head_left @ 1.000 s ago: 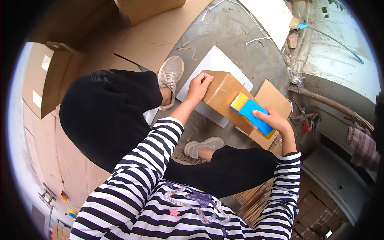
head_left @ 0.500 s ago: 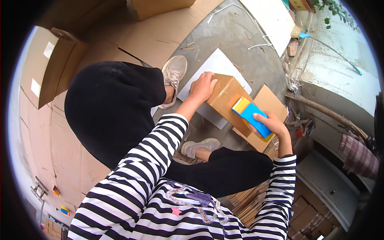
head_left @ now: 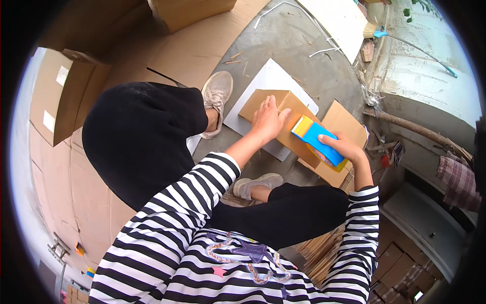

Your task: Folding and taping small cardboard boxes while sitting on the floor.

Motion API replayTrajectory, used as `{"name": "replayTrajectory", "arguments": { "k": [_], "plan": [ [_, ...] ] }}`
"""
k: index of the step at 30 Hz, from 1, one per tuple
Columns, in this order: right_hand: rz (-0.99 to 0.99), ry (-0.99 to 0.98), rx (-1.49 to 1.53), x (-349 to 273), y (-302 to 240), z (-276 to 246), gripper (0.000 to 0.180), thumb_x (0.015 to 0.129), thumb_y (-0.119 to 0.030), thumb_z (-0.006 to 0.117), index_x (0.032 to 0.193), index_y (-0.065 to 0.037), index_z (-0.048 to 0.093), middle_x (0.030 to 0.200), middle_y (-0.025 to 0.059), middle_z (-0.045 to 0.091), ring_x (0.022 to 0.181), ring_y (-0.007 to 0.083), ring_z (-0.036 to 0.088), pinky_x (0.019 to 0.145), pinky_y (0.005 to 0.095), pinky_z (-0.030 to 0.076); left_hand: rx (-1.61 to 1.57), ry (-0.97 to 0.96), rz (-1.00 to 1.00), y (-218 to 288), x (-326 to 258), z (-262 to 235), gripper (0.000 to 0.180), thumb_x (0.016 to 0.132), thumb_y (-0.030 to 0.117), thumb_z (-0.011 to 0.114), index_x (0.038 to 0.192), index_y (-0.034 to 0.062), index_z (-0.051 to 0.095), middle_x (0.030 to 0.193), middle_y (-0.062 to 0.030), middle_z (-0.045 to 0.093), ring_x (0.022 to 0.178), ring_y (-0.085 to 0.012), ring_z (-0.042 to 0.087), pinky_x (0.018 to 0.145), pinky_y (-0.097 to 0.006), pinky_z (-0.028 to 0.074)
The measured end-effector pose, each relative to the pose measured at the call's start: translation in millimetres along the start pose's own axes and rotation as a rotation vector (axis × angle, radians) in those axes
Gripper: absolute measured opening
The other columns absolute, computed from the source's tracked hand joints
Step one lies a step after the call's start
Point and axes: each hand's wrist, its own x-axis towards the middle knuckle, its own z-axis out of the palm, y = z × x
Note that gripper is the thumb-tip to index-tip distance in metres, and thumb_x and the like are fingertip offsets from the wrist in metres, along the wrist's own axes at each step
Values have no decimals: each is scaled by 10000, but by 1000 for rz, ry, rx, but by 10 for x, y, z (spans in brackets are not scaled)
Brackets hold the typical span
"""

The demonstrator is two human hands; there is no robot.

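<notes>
Cardboard box [head_left: 276, 114] on the floor by the knees, light, thin-walled, prob dents easy. Left hand [head_left: 267, 120] lies flat on top, fingers spread. Right hand [head_left: 344, 148] pinches blue-yellow pack [head_left: 316, 142] by its edges, stiff-ish, slick.

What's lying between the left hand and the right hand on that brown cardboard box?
In the head view, between the left hand and right hand lie bare brown cardboard box and the blue-and-yellow rectangular packet's free end.
</notes>
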Motion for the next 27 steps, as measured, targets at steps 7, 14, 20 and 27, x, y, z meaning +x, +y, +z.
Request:
{"name": "replayTrajectory", "arguments": {
  "k": [7, 14, 20, 27],
  "plan": [
    [7, 1, -47, -48, -32, 9, 665, 781, -524, 584, 1074, 72, 561, 914, 142, 623, 807, 201, 603, 724, 297, 478, -4, -233, -336, 44, 140, -128, 888, 832, 668, 317, 1292, -91, 337, 1353, -264, 335, 1281, -340, 314, 1025, -455, 271],
    [-31, -7, 5, 6, -107, 32, 721, 722, -601, 582, 1013, 58, 606, 889, 168, 633, 791, 233, 620, 704, 312, 489, 447, 299, 417, 61, 84, 39, 762, 838, 449, 526, 1327, -76, 268, 1353, -261, 318, 1244, -365, 343, 990, -443, 319],
    [-32, -118, -23, 112, -5, -103, 768, 703, -609, 593, 1014, 93, 585, 921, 186, 627, 799, 240, 623, 700, 309, 497, 406, 135, 290, 228, 34, 23, 835, 807, 411, 595, 1365, -45, 174, 1321, -247, 358, 1162, -352, 434, 956, -379, 378],
    [-39, -115, -113, 85, -104, -87, 807, 711, -645, 558, 1043, 90, 573, 932, 189, 626, 805, 249, 624, 708, 322, 499, 421, 176, 304, 172, 39, 29, 850, 799, 440, 594, 1374, -23, 172, 1314, -218, 377, 1143, -323, 460, 902, -365, 429]
  ]
}}
